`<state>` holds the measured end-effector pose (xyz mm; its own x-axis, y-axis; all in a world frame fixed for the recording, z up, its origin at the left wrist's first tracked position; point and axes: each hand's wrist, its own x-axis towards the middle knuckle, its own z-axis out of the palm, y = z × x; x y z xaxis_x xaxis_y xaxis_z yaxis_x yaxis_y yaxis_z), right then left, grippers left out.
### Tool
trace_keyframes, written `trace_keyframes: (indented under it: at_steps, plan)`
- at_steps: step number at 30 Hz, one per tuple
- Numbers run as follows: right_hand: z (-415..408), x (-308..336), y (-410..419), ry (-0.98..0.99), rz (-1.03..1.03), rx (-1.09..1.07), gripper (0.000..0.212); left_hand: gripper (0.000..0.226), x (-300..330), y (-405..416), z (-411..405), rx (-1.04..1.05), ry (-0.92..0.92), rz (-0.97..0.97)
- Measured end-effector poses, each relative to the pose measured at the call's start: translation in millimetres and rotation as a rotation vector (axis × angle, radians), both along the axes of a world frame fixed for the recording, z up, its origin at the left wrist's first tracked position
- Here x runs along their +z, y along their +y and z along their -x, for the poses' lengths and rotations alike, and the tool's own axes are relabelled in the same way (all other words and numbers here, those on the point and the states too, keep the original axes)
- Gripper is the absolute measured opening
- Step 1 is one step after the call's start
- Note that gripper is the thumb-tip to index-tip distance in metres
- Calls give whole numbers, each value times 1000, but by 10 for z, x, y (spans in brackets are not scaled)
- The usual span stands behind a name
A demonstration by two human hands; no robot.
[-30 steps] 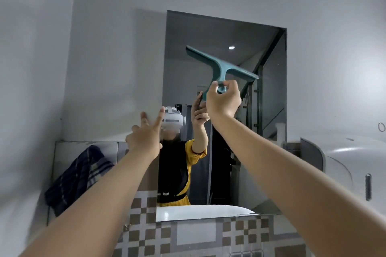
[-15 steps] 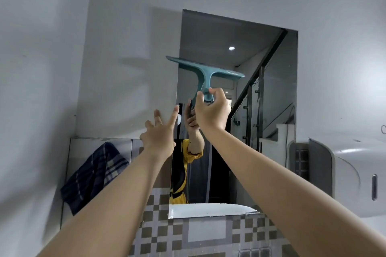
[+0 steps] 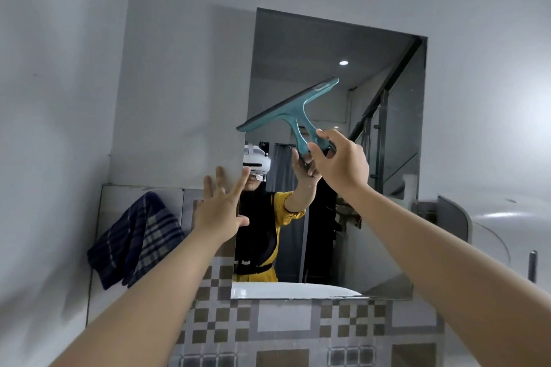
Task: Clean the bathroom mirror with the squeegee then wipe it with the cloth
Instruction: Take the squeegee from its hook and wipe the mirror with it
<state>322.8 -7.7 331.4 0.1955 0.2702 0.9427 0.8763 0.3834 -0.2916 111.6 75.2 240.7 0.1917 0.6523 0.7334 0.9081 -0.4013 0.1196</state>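
The frameless bathroom mirror [image 3: 325,48] hangs on the grey wall ahead. My right hand [image 3: 343,164] is shut on the handle of a teal squeegee [image 3: 290,109]. Its blade lies against the glass near the mirror's middle, tilted up to the right, with its lower left end near the mirror's left edge. My left hand [image 3: 219,207] has its fingers spread and rests at the mirror's left edge, lower down. A dark blue checked cloth [image 3: 138,240] hangs over a ledge at the lower left, apart from both hands.
Below the mirror runs a brown and white checked tile wall [image 3: 298,328]. A white wall-mounted dispenser [image 3: 501,229] juts out at the right. The mirror reflects a person in yellow and black, and a staircase railing.
The squeegee has tilted from sloping down to the right to sloping up to the right and moved lower on the glass. The view shifted so the mirror sits further right. My left hand stays spread.
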Motion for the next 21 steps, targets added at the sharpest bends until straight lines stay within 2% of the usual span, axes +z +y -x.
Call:
trace_keyframes:
  at_steps: [7,13,21]
  plan:
    - [-584,79,-4,-148,-15,-6,32,113,-16,31,-25,11,-42,21]
    - [-1124,89,-106,-216,-18,-5,31,116,-22,5,-79,104,-64,28]
    - [-1508,154,-89,-302,1,11,30,102,-24,-47,-193,216,-106,85]
